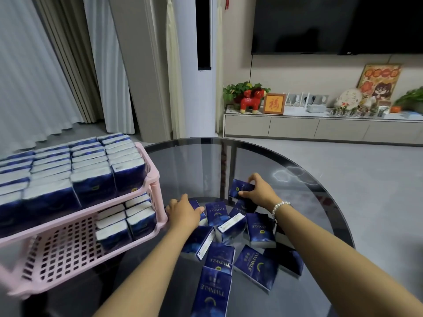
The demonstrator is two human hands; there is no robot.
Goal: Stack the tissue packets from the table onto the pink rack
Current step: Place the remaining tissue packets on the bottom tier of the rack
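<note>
The right hand [259,191] pinches one blue tissue packet [240,188] at the far edge of the loose pile [229,243] on the dark glass table [320,202]. The left hand [183,212] curls over another packet [198,208] near the pink rack [146,202] — its upper shelf is packed full, and the lower one holds a few.

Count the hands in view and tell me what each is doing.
2. The left hand grips a tissue packet beside the pink rack. The right hand grips another packet farther back on the table.
</note>
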